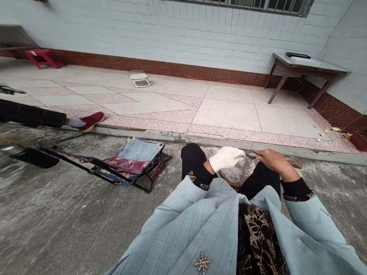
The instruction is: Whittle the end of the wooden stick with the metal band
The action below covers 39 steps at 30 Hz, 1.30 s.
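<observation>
My left hand (pixel 228 158), in a white knitted glove, is closed around one end of a brown wooden stick. Grey wire (pixel 251 154) is wound in a tight coil on the stick between my hands. My bare right hand (pixel 273 161) grips the stick just past the coil, and the stick's far end (pixel 296 165) sticks out to the right. Both hands are above my knees. Below them, between my legs, a yellow-and-black banded thing (pixel 234 185) partly shows; my legs and coat hide the rest.
A low folding chair (pixel 140 152) with patched fabric stands to my left. Beyond it, another person's leg in a red shoe (pixel 92 121) rests at the step edge (pixel 172 135). On the tiled platform are a small white stool (pixel 140 79), a red stool (pixel 43 58) and a wooden table (pixel 309 68).
</observation>
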{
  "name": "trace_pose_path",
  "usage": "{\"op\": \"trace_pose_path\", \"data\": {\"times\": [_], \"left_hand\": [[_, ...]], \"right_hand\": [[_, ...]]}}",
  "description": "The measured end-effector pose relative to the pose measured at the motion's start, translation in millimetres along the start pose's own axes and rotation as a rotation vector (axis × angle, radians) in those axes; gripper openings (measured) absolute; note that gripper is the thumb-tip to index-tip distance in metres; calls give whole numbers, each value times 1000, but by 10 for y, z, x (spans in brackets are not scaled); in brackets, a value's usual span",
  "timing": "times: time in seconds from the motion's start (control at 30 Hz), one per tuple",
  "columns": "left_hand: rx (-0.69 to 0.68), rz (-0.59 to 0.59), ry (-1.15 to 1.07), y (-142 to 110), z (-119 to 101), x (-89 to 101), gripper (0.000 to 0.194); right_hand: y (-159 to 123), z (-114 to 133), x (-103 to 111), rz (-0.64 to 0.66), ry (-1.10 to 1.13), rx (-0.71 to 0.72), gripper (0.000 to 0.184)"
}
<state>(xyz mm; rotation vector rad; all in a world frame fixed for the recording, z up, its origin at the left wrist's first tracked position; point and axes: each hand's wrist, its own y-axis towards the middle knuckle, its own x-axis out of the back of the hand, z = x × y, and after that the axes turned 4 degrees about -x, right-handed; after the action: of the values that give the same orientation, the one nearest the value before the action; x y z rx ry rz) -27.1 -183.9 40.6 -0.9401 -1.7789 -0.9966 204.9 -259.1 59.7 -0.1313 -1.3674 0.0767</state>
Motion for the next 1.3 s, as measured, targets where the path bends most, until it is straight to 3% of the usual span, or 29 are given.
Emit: {"op": "trace_pose_path", "data": {"times": [0.13, 0.2, 0.27, 0.37, 0.47, 0.57, 0.67, 0.8, 0.93, 1.07, 1.13, 1.2, 1.3], "left_hand": [[-13, -1, -231, -15, 85, 40, 19], [-22, 2, -422, -19, 89, 11, 19], [23, -13, -571, -16, 66, -50, 20], [121, -16, -597, 3, 12, -156, 23], [78, 1, -529, 30, -26, -231, 24], [9, 14, -456, 53, -23, -274, 24], [-4, 26, -278, 65, 13, -296, 26], [-34, 5, -8, 73, 89, -264, 28], [-84, 12, 52, 101, 168, -141, 25], [-113, 15, -192, 115, 226, -5, 21], [-81, 4, -407, 101, 239, 17, 21], [-10, -37, -597, 84, 232, -4, 23], [103, -126, -705, 79, 178, -86, 27]], "right_hand": [[-127, 7, 121, 437, 277, 316, 24], [-191, 10, 192, 586, 481, 427, 29], [-230, 20, 250, 534, 657, 433, 36], [-207, 38, 296, 238, 837, 298, 38], [-95, 27, 270, 44, 913, 157, 37], [36, -47, 182, -76, 846, 2, 33], [109, -138, 90, -163, 585, -92, 30], [118, -120, 26, -123, 171, -127, 26], [95, 2, 12, 110, -10, -48, 21], [-1, 18, 84, 496, 251, 246, 22], [-73, 2, 162, 606, 492, 356, 27], [-130, 1, 254, 523, 712, 366, 34], [-147, 46, 383, 205, 925, 278, 34]]}}
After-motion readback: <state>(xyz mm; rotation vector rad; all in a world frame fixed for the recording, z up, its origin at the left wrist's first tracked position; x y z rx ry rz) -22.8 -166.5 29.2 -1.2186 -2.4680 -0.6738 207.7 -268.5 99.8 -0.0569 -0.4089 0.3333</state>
